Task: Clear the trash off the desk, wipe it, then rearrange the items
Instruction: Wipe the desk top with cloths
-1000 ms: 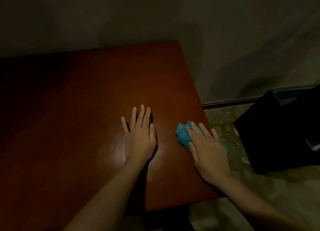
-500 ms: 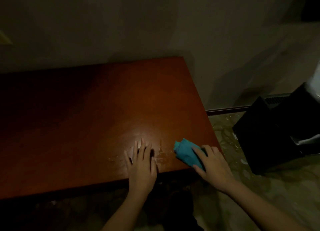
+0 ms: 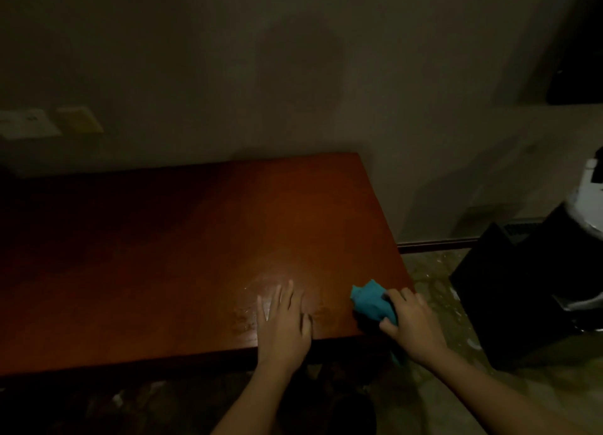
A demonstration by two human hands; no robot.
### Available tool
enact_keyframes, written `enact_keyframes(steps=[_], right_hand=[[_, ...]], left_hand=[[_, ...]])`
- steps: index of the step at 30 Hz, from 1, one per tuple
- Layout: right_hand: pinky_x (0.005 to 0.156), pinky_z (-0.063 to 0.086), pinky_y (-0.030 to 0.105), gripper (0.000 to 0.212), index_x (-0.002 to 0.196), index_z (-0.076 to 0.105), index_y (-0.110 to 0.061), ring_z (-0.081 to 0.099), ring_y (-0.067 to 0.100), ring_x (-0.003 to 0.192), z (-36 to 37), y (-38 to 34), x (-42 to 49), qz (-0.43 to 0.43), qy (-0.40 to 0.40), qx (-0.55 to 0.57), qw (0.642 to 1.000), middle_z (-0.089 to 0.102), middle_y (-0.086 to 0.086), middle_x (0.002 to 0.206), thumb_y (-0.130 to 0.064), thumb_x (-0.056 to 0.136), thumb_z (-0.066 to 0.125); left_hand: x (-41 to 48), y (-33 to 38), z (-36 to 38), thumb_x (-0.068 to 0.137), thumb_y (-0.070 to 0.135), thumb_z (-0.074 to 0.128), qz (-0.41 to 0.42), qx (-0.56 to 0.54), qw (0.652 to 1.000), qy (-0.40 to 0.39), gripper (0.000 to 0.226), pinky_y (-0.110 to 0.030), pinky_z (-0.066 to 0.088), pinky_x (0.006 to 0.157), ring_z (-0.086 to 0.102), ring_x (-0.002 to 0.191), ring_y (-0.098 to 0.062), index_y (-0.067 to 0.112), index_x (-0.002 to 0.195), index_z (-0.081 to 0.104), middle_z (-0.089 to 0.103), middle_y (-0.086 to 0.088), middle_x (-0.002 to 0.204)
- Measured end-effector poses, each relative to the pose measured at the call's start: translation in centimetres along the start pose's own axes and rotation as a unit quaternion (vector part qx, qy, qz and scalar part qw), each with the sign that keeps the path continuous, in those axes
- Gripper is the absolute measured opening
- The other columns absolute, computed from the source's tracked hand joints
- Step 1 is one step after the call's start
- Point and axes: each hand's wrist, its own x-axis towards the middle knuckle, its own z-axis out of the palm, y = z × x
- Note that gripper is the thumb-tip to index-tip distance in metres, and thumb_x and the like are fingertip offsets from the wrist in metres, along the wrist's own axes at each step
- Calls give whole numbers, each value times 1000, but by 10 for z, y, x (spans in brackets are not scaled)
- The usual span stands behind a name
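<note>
Glossy red-brown rectangular surface [image 3: 163,255] with damp smears near the front edge, left grip [image 3: 282,323] flat there with fingers straight, crumpled soft teal cloth [image 3: 370,302] at the front right corner, bunched in the curled right grip [image 3: 412,325].

desk [image 3: 163,255]: reddish-brown and glossy, standing against the far wall, showing a wet, streaky patch toward the near edge.
cloth [image 3: 370,301]: teal and crumpled, sitting on the near right corner, being gripped by the right hand [image 3: 412,325], trailing over the near edge.
</note>
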Motion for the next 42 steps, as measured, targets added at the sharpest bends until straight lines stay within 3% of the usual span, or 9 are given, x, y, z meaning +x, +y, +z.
enact_keyframes(steps=[6,11,18,25,32,35,42], right_hand=[[88,37,24,49,128,46,-27,43,12,112,-52,9,-52,14,43,51,998,50,-6,124,-35,82,62],[84,39,23,47,125,49,-27,43,9,106,-83,26,-104,46,109,82,990,51,-9,117,-33,81,65],[83,41,19,44,122,51,-29,44,3,102,-116,92,-160,99,173,112,974,47,-16,109,-33,81,66],[70,33,17,41,114,58,-25,42,6,90,-133,210,-195,162,215,115,956,46,-15,97,-34,75,66],[79,40,26,46,113,58,-22,48,13,97,-160,365,-238,223,227,132,939,51,-8,102,-38,70,58],[77,36,24,46,114,58,-22,47,11,97,-174,426,-252,243,222,132,935,53,-5,104,-37,70,58],[81,39,24,39,116,55,-25,47,9,101,-193,530,-246,275,224,145,924,48,-10,107,-27,79,68]], left_hand=[[-15,27,-41,98,49,34,64,-39,997,-16,55,-41,9,120,13,146,-13,36,149,20,21,9,158],[-33,66,-64,96,58,33,178,7,984,-31,61,-42,10,120,14,146,-12,38,150,14,18,10,159],[-31,137,-65,91,63,37,243,35,967,-61,67,-39,16,118,20,144,-12,40,150,14,20,12,158],[-10,281,-49,90,63,40,317,45,944,-74,65,-40,20,116,26,141,-12,39,148,22,27,10,154],[-21,473,11,92,59,42,379,18,918,-113,62,-41,24,114,30,140,-13,38,147,25,30,9,154],[-28,549,36,92,58,42,373,-1,922,-103,60,-39,25,113,30,139,-13,37,147,27,33,9,152],[-15,649,81,91,60,40,329,-19,938,-104,61,-41,32,111,33,137,-14,35,145,29,36,9,150]])
